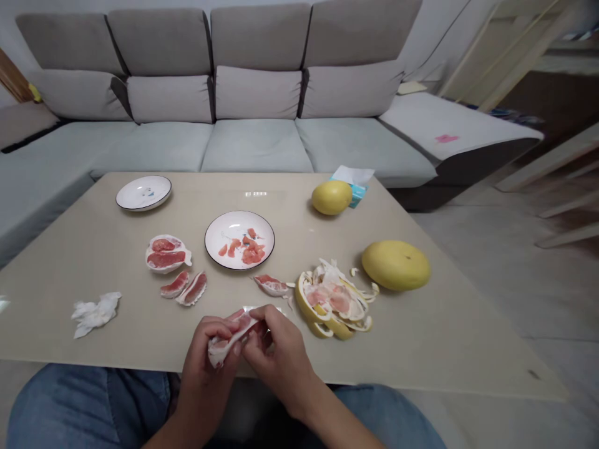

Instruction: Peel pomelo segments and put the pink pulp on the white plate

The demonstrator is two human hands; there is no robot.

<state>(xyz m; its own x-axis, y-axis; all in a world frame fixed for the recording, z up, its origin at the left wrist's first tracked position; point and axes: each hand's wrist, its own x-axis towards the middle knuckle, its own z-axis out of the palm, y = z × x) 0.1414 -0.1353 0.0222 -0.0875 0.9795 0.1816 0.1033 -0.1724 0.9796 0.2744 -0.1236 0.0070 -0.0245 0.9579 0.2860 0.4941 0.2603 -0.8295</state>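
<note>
Farthest beyond my grip I have a grey sofa (255,144), and below both hands is the near side of a glossy desk (449,340). My left hand (201,358) curls closed around a pomelo segment (221,350); my right hand (281,349) has its fingers drawn in on that piece's right end, though the exact pinch is hidden. Just right of the grip sits a heap of pomelo peel (322,327), so I judge one fruit stripped. Ahead of the grip is a near plate (215,236), with a far plate (128,192) beyond it to the left. To the right, a large whole pomelo (395,265) and a smaller whole pomelo (332,197) look uncut. Left and ahead lies a joined pomelo chunk (165,257), with two loose wedges (193,289) nearer the grip; another wedge (272,286) rests just ahead. Smallest are the flesh pieces (253,251) on the near plate: by my reckoning a modest share is freed, and much remains in membrane.
</note>
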